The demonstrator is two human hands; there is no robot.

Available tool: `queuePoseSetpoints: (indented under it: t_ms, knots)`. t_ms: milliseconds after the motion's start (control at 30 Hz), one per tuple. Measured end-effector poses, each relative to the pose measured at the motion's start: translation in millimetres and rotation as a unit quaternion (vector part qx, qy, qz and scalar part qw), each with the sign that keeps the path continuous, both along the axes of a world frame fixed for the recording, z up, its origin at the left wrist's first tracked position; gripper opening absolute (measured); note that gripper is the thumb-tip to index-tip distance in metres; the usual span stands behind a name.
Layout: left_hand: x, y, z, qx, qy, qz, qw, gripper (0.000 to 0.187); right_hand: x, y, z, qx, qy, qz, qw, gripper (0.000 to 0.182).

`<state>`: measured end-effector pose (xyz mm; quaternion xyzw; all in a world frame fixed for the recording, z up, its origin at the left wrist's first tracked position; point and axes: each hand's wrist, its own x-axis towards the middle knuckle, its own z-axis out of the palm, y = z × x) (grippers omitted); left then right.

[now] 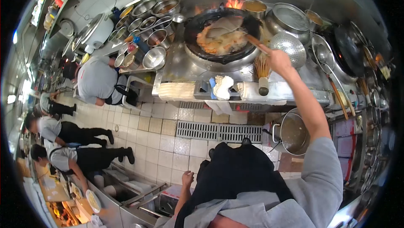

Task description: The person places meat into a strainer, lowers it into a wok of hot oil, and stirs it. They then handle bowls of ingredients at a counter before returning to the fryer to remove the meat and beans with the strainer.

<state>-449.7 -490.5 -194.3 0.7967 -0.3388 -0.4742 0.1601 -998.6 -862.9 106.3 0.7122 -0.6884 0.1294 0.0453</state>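
My right hand (280,61) is wrapped around the wooden handle of a ladle (257,45). The ladle reaches into a large black wok (256,28) on the range, its metal end partly lost in steam and food. Orange pieces of food (206,40) lie in bubbling, pale liquid inside the wok. Flames (234,1) rise behind the rim. Low at my left side, away from the range, my left hand (187,178) hangs with its fingers curled in; nothing shows in it.
Metal bowls (154,57) of ingredients crowd the left of the wok. A bamboo brush (263,74), folded cloths (176,90) and a perforated strainer (288,50) sit nearby. A large pot (293,132) stands beside my legs. Several co-workers (99,78) occupy the left side. A floor grate (219,131) lies ahead.
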Motion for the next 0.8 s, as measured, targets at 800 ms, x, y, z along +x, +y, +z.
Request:
queuePoseSetpoints:
  t_ms: [800]
  knots:
    - [11.6, -31.4, -57.3, 0.028, 0.040, -0.017, 0.999, 0.039, 85.6, 84.2, -0.2, 0.059, -0.478, 0.066, 0.874, 0.043]
